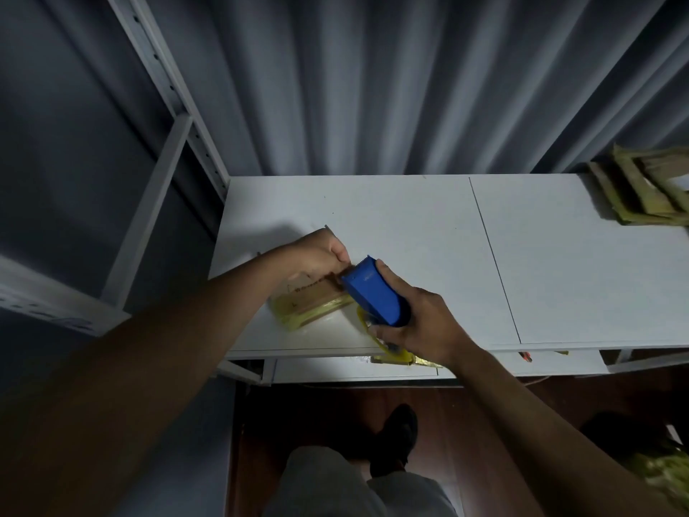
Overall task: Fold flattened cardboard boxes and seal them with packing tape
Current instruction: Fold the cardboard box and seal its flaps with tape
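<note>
A small folded cardboard box [309,298], wrapped in shiny yellowish tape, sits near the front left of the white table [410,225]. My left hand [320,255] rests on the box's far end with curled fingers and holds it down. My right hand [417,322] grips a blue tape dispenser [373,292] with a yellowish tape roll [367,322] under it. The dispenser's toothed tip touches the box's right end, close to my left fingers.
A stack of flattened cardboard boxes [648,188] lies at the table's far right. A grey metal shelf frame [175,117] stands to the left, and a grey curtain hangs behind. More tape-coloured scraps [399,357] lie on a lower shelf under the table edge.
</note>
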